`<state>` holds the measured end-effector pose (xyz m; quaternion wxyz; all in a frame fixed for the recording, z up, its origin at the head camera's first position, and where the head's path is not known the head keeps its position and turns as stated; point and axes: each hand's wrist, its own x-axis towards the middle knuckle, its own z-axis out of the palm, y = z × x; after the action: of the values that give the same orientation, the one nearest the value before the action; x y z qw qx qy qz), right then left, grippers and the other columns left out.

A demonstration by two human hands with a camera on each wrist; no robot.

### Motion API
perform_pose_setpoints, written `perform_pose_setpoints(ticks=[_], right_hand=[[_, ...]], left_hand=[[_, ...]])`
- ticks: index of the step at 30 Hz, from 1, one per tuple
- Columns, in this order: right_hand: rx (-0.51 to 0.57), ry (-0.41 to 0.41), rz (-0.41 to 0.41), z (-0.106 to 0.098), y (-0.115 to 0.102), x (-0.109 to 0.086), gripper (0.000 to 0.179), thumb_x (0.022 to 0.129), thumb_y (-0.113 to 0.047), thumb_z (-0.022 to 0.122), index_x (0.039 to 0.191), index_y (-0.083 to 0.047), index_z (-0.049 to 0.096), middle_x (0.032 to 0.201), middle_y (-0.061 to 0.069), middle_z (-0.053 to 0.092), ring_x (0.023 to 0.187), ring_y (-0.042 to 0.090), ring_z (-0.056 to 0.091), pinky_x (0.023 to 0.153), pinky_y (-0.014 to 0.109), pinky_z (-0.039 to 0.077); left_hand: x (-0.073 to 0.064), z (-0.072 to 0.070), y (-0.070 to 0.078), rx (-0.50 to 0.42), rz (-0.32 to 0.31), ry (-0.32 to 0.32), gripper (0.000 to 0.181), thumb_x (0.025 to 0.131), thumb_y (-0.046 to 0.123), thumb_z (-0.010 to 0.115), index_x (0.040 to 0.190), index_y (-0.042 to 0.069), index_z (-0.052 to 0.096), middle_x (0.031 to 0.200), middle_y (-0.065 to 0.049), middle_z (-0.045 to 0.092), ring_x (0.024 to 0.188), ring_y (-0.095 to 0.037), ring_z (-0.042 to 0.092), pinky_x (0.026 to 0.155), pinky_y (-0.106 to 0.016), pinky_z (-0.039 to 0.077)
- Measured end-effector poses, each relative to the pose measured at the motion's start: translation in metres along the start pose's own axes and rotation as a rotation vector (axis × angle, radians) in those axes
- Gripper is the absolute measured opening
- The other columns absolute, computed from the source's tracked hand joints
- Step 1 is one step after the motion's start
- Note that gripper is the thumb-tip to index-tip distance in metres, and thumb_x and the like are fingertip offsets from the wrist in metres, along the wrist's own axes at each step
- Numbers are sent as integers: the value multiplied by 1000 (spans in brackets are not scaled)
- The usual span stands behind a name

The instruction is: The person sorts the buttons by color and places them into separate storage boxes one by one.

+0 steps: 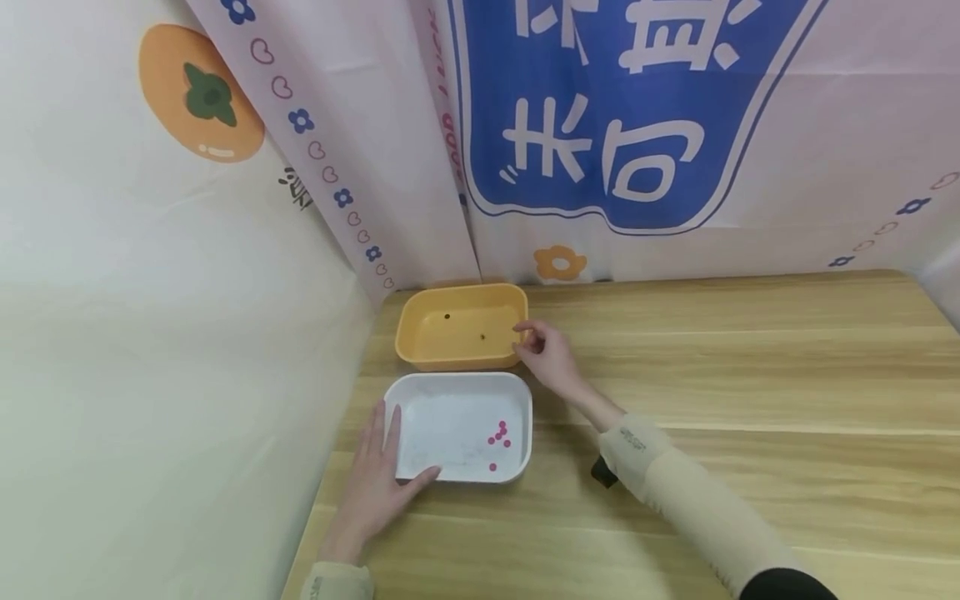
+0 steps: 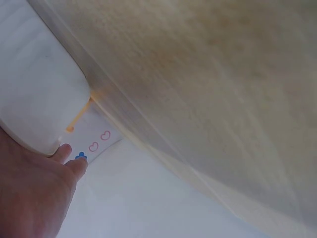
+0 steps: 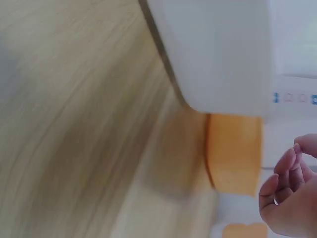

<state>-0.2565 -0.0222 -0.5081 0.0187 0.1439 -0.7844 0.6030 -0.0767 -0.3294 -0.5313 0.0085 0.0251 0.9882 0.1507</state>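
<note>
A white tray [image 1: 450,387] lies on the table, with several small pink round pieces [image 1: 498,436] in its right half. My left hand [image 1: 378,487] rests on its near left corner, fingers straight along the left side and thumb at the front rim. Directly behind stands a yellow tray [image 1: 461,361] holding two tiny dark pieces [image 1: 483,337]. Over its right edge is my right hand [image 1: 551,358], fingers bent. In the right wrist view, thumb and fingertip of the right hand [image 3: 292,193] come together; I cannot tell whether something small is between them.
The wood-grain table [image 1: 750,358] stretches to the right. Along the left and back hang printed white cloths, the back one bearing a large blue panel [image 1: 600,100]. A small black object [image 1: 603,472] shows beside the right sleeve [image 1: 697,492].
</note>
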Motion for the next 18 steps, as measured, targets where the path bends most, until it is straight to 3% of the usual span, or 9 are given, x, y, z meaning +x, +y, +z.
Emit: perform_pose_setpoints(ticks=[11,18], right_hand=[[-38,-33,61,-82,-11,-40,27,97,2,76,123,9,73,93,18,73,78,3,61,72,13,55],[-84,-16,68,-116,-5,-61,27,99,0,76,124,7,72,95,18,72,79,3,61,72,14,54]], left_hand=[[0,-6,6,-32,2,8,122,94,67,75,178,8,8,186,-22,-5,170,-53,11,138,-70,16],[1,-3,4,-17,16,15,121,96,68,73,177,7,9,185,-26,0,169,-53,12,138,-70,18]])
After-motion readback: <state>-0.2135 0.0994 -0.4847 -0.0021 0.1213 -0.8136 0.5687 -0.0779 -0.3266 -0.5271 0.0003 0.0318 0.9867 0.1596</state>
